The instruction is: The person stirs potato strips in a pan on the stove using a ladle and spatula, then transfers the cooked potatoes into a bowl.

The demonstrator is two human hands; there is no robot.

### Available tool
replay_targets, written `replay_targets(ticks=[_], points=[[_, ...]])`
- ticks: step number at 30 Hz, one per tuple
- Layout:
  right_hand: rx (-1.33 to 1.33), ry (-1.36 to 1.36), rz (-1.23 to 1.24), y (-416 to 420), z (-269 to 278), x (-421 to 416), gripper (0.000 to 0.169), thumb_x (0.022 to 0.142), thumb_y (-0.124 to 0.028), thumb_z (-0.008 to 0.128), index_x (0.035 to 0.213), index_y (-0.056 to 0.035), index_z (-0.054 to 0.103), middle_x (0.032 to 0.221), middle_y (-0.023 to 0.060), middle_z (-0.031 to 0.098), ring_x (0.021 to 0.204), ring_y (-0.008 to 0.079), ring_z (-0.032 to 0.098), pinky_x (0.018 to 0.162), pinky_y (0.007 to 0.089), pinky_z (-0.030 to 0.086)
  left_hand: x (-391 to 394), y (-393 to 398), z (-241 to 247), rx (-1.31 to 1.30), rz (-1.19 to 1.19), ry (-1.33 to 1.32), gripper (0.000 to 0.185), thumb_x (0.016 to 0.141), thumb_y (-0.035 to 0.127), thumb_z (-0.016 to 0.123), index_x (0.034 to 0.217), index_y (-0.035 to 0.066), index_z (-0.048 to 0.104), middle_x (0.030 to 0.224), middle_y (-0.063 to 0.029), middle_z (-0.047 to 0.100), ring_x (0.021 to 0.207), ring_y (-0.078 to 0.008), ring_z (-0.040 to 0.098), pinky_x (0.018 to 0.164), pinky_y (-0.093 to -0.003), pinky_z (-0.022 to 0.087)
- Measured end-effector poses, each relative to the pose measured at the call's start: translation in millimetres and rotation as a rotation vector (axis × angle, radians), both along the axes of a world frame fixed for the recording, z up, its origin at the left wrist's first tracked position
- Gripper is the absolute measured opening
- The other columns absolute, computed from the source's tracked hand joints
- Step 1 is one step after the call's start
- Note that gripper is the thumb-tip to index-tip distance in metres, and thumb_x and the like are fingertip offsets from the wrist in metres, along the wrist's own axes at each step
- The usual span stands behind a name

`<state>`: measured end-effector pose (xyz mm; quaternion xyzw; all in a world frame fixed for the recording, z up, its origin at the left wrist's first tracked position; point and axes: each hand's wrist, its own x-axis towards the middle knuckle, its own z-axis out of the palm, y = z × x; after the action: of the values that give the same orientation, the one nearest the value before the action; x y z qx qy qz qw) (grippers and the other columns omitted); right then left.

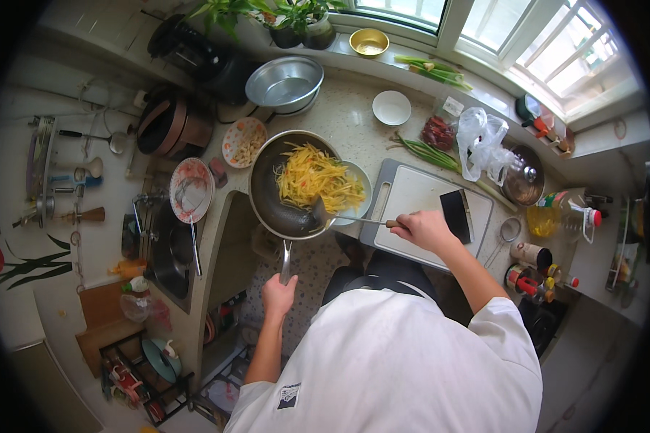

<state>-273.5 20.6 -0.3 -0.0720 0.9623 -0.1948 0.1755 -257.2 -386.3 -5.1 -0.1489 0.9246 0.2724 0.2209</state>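
Observation:
My left hand (279, 295) grips the metal handle of a dark frying pan (268, 197), which is over the counter's edge. Yellow shredded food (306, 176) with small red bits fills the pan's right side and reaches onto a pale plate (364, 178) beneath the pan's right rim. My right hand (423, 229) is closed around the wooden grip of a metal spatula (320, 212), whose blade touches the food in the pan. Under my right forearm lies a white cutting board (406, 189) with a grey edge, and on it a broad dark cleaver blade (456, 216).
Left of the pan are a spotted plate of chopped food (244, 142), a patterned bowl (180, 189) and a sink (169, 265). Behind stand metal basins (285, 86) and a white bowl (391, 107). At right are green onions (428, 153), a pot lid (522, 176) and an oil bottle (543, 219).

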Motion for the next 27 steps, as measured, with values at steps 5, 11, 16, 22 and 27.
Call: replay_targets(ticks=[5, 11, 16, 22, 27], points=[[0.002, 0.032, -0.025, 9.5, 0.0, -2.3, 0.037, 0.094, -0.049, 0.060, 0.088, -0.0136, 0.070, 0.075, 0.0110, 0.070, 0.073, 0.0342, 0.069, 0.064, 0.0465, 0.053, -2.1, 0.5, 0.1, -0.021, 0.020, -0.011, 0.035, 0.083, 0.036, 0.078, 0.088, 0.002, 0.070, 0.085, -0.0201, 0.071, 0.083, -0.0409, 0.068, 0.073, -0.0460, 0.052], [0.038, 0.058, -0.043, 19.5, 4.8, -3.6, 0.034, 0.092, -0.047, 0.063, 0.087, -0.0137, 0.070, 0.072, 0.0099, 0.069, 0.071, 0.0331, 0.069, 0.062, 0.0453, 0.053, -6.3, 1.3, 1.6, -0.035, 0.012, -0.008, 0.036, 0.083, 0.037, 0.077, 0.088, 0.002, 0.070, 0.085, -0.0210, 0.071, 0.084, -0.0422, 0.068, 0.074, -0.0469, 0.052], [0.036, 0.118, -0.067, 30.4, 8.6, 0.1, 0.031, 0.090, -0.044, 0.067, 0.084, -0.0132, 0.069, 0.071, 0.0095, 0.069, 0.070, 0.0328, 0.068, 0.060, 0.0448, 0.053, -7.4, -2.5, -5.4, -0.046, -0.002, 0.024, 0.037, 0.083, 0.038, 0.077, 0.088, 0.002, 0.069, 0.085, -0.0214, 0.071, 0.085, -0.0429, 0.067, 0.075, -0.0475, 0.052], [0.027, 0.090, -0.123, 44.7, 5.7, 12.3, 0.031, 0.092, -0.042, 0.066, 0.086, -0.0121, 0.070, 0.072, 0.0124, 0.068, 0.070, 0.0355, 0.067, 0.060, 0.0456, 0.052, -10.7, -5.6, -6.0, -0.057, 0.000, 0.005, 0.037, 0.083, 0.039, 0.077, 0.087, 0.003, 0.069, 0.085, -0.0213, 0.071, 0.085, -0.0429, 0.067, 0.075, -0.0476, 0.052], [-0.341, -0.184, -0.308, 13.3, 20.8, 23.9, 0.034, 0.096, -0.041, 0.062, 0.097, -0.0086, 0.074, 0.081, 0.0202, 0.069, 0.077, 0.0410, 0.065, 0.070, 0.0469, 0.052, -9.4, -6.0, -10.4, -0.059, 0.006, 0.036, 0.036, 0.083, 0.036, 0.078, 0.087, 0.002, 0.069, 0.082, -0.0206, 0.070, 0.079, -0.0395, 0.068, 0.072, -0.0448, 0.052]])
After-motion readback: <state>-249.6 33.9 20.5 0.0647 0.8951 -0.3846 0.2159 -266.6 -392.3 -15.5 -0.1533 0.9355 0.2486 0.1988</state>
